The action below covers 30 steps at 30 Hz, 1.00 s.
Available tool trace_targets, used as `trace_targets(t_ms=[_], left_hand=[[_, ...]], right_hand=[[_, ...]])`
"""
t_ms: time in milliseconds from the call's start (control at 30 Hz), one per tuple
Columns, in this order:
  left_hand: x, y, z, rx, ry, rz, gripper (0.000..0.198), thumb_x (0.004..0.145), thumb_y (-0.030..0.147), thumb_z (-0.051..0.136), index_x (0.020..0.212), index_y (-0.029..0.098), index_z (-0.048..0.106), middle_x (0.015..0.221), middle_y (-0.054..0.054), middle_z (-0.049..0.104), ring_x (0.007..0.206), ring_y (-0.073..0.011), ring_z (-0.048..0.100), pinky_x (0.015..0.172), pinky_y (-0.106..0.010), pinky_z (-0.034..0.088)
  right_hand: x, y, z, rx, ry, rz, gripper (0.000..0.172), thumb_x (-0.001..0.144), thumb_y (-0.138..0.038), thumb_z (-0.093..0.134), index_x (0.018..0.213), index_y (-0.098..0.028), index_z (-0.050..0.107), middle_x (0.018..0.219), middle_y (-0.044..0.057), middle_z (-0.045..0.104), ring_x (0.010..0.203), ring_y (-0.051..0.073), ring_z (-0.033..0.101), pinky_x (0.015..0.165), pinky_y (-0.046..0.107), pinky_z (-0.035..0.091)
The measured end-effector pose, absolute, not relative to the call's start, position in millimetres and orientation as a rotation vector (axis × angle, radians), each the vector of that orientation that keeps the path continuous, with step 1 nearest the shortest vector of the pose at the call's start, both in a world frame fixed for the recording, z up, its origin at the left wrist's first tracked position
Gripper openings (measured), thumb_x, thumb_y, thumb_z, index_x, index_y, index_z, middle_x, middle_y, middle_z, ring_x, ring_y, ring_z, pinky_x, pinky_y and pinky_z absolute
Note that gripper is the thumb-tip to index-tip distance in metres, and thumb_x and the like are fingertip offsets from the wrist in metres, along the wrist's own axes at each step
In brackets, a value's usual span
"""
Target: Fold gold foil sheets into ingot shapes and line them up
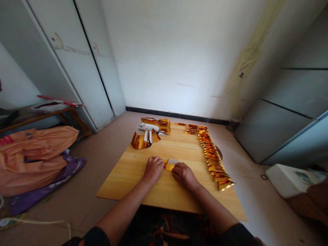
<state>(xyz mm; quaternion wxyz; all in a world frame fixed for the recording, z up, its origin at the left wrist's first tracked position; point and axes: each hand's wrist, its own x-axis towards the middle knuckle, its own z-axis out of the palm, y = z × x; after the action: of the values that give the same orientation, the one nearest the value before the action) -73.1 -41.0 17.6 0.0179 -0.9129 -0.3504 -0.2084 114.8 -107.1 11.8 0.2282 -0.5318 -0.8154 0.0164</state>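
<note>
A small sheet of gold foil paper, part gold and part pale, lies between my hands on the wooden board. My left hand has its fingers curled on the sheet's left end. At the right end, my right hand is closed with its fingertips on the paper. The fingers partly cover both ends. Along the board's right side runs a long row of folded gold foil pieces. Curled foil sheets stand at the back left, in front of a stack of gold foil paper.
A white wall rises behind the board. On the left are a cabinet, a low wooden bench and orange and purple bags. A grey cabinet and a white box stand on the right.
</note>
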Motion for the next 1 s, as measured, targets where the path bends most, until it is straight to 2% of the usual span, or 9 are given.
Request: trace_targets(t_ms=[233, 400, 500, 633, 800, 1000], left_hand=[[-65.8, -39.1, 18.6, -2.979, -1.062, -0.521, 0.022, 0.088, 0.011, 0.045, 0.074, 0.017, 0.061, 0.081, -0.004, 0.062, 0.083, -0.0172, 0.050, 0.073, -0.029, 0.040], [-64.2, -44.3, 14.0, -3.043, -0.997, -0.594, 0.023, 0.090, 0.012, 0.042, 0.079, 0.017, 0.061, 0.085, -0.004, 0.061, 0.085, -0.0173, 0.051, 0.075, -0.029, 0.042], [-62.8, -48.1, 13.7, -3.041, -0.991, -0.625, 0.023, 0.088, 0.009, 0.042, 0.081, 0.017, 0.062, 0.085, -0.005, 0.062, 0.085, -0.0175, 0.052, 0.076, -0.030, 0.043], [-58.6, -52.8, 18.9, -2.984, -1.040, -0.587, 0.018, 0.082, 0.008, 0.047, 0.074, 0.017, 0.061, 0.079, -0.005, 0.061, 0.080, -0.0183, 0.053, 0.074, -0.031, 0.043], [-53.8, -59.2, 25.0, -2.923, -1.102, -0.552, 0.006, 0.080, 0.020, 0.056, 0.078, 0.017, 0.060, 0.081, -0.006, 0.063, 0.080, -0.0196, 0.055, 0.071, -0.031, 0.043], [-52.2, -61.5, 23.5, -2.868, -1.110, -0.458, 0.007, 0.082, 0.025, 0.059, 0.084, 0.019, 0.059, 0.086, -0.005, 0.064, 0.083, -0.0206, 0.057, 0.070, -0.032, 0.041]], right_hand=[[123.8, -99.8, 3.5, -1.419, -2.219, 0.185, 0.014, 0.081, -0.011, 0.056, 0.077, -0.020, 0.067, 0.084, 0.004, 0.062, 0.079, 0.014, 0.056, 0.073, 0.022, 0.044], [122.6, -97.1, 3.3, -1.434, -2.239, 0.184, 0.015, 0.081, -0.010, 0.056, 0.077, -0.019, 0.068, 0.085, 0.004, 0.062, 0.079, 0.014, 0.056, 0.073, 0.022, 0.044], [123.9, -98.8, 12.8, -1.461, -2.354, 0.129, 0.015, 0.082, -0.012, 0.056, 0.076, -0.019, 0.068, 0.081, 0.003, 0.063, 0.077, 0.014, 0.055, 0.070, 0.022, 0.041], [128.9, -105.5, 28.7, -1.587, -2.464, -0.020, 0.016, 0.087, -0.020, 0.055, 0.076, -0.020, 0.067, 0.079, 0.002, 0.064, 0.075, 0.014, 0.053, 0.066, 0.025, 0.035], [128.1, -113.6, 33.0, -1.598, -2.565, -0.154, 0.015, 0.090, -0.019, 0.051, 0.081, -0.018, 0.063, 0.079, 0.004, 0.064, 0.073, 0.015, 0.052, 0.065, 0.028, 0.031], [124.9, -112.6, 28.2, -1.539, -2.546, -0.280, 0.017, 0.091, -0.018, 0.047, 0.080, -0.018, 0.060, 0.074, 0.003, 0.063, 0.070, 0.015, 0.051, 0.066, 0.029, 0.028]])
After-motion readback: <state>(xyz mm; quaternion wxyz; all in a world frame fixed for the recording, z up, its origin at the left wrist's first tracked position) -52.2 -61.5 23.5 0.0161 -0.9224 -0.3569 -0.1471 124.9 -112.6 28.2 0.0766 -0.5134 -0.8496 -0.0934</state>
